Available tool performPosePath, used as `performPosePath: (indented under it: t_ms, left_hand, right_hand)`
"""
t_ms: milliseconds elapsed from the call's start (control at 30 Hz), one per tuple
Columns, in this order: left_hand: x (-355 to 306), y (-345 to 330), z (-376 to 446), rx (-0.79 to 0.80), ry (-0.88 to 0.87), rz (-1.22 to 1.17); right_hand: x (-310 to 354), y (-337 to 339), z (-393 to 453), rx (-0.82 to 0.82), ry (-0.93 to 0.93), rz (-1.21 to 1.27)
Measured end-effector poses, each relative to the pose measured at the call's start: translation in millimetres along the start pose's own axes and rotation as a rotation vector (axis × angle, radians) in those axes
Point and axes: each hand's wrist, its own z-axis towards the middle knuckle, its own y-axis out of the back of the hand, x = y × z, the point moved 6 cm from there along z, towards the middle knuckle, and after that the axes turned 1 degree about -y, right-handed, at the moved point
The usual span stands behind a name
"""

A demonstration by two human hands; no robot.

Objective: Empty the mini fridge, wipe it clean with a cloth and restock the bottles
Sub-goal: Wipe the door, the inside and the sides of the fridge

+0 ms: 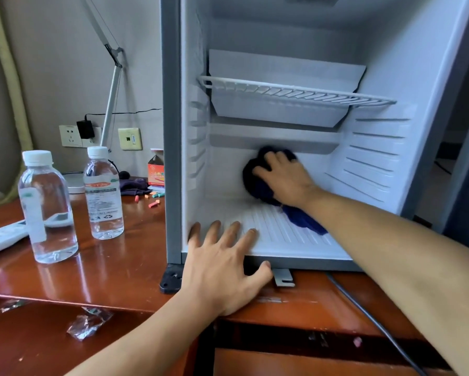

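The mini fridge [171, 131] stands open on the wooden desk, its white inside bare of bottles. My right hand [285, 176] reaches deep in and presses a dark blue cloth [255, 185] against the lower back wall; the cloth's tail trails onto the ribbed floor. My left hand [222, 264] lies flat with spread fingers over the fridge's front bottom edge, thumb under the lip. Two clear water bottles with white caps stand on the desk to the left: the nearer bottle [47, 210] and the farther bottle [103, 194].
A white wire shelf [295, 90] spans the fridge above my right hand. The reddish wooden desk [106, 275] holds a white remote [0, 237], small orange and green bits and an orange box [156, 169]. Wall sockets and a lamp arm stand behind. A black cable [363, 310] runs at lower right.
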Motion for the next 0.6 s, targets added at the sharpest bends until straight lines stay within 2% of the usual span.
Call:
performPosePath:
  t_ms: [100,167,233,333,467,533,600]
  left_hand:
    - [0.2,-3.3,1.0,0.046,-0.006,0.03]
    - [-1.2,-3.6,2.1,0.062,-0.014,0.035]
    - [-1.7,-4.5,2.1,0.073,-0.02,0.04]
    - [-0.8,-6.0,2.1,0.079,-0.019,0.04]
    - [1.1,-6.1,1.2,0.081,-0.009,0.046]
    - [0.6,-5.4,1.2,0.077,-0.012,0.042]
    - [0.7,-4.4,1.0,0.073,-0.01,0.04]
  right_hand:
    - [-26.8,12.6,-13.7,-0.031,-0.33,0.037]
    - [-14.7,22.9,-6.4,-0.096,-0.402,0.18]
    - [20.3,26.5,10.2,-0.125,-0.309,0.335]
    - [79.2,18.4,29.2,-0.109,-0.037,0.438]
    - [66.0,-3.9,11.5,-0.088,0.146,0.24]
    - [43.6,-9.2,-1.7,-0.048,0.141,0.158]
    - [19.5,-9.1,-7.4,-0.002,0.003,0.089]
